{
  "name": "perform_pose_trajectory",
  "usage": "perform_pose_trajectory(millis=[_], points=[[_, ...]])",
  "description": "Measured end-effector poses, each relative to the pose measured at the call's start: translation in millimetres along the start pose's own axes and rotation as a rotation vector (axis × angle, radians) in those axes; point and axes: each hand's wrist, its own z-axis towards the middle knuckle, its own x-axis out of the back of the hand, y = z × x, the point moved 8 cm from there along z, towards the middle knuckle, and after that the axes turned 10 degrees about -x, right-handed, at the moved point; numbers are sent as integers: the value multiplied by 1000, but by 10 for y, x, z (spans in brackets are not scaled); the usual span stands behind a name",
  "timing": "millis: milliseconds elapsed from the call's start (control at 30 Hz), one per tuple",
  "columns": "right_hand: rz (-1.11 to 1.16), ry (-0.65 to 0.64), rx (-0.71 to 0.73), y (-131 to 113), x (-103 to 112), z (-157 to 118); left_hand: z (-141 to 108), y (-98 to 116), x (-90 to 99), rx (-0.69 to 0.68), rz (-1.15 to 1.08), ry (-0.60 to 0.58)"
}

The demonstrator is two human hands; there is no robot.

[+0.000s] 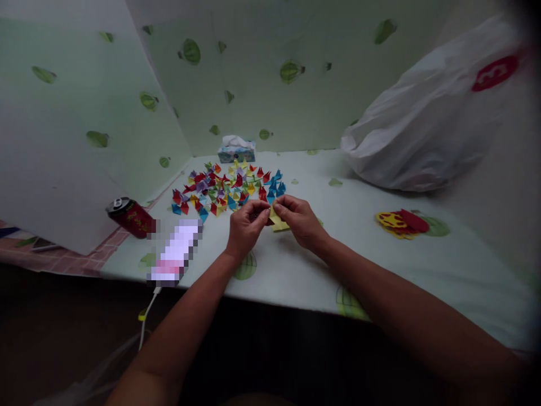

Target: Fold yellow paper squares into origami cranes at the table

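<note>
A small piece of yellow paper (279, 224) is pinched between my two hands near the middle of the table. My left hand (247, 225) grips its left side with thumb and fingers pressed together; a dark reddish bit shows at those fingertips, too small to make out. On the right side, my right hand (299, 220) closes thumb and fingers on the yellow paper. Just beyond my hands lies a wide cluster of small folded paper figures (220, 189) in red, blue, yellow, purple, orange and green.
A tissue box (236, 152) stands behind the figures. At the left are a tilted red can (134, 219) and a blurred-out phone (177, 251) with a white cable (143, 324). At the right are a red and yellow item (401, 223) and a large white plastic bag (418, 124).
</note>
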Motion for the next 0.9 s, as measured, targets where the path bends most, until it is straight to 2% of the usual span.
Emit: perform_pose_trajectory(millis=[333, 633, 900], points=[[6, -42, -20, 4, -28, -4, -4, -50, -25, -10, 39, -54], [3, -36, -10, -10, -39, -19, -6, 87, -6, -172, 265, -64], [-46, -42, 10, -9, -49, -14, -5, 29, 23, -111, 212, -17]])
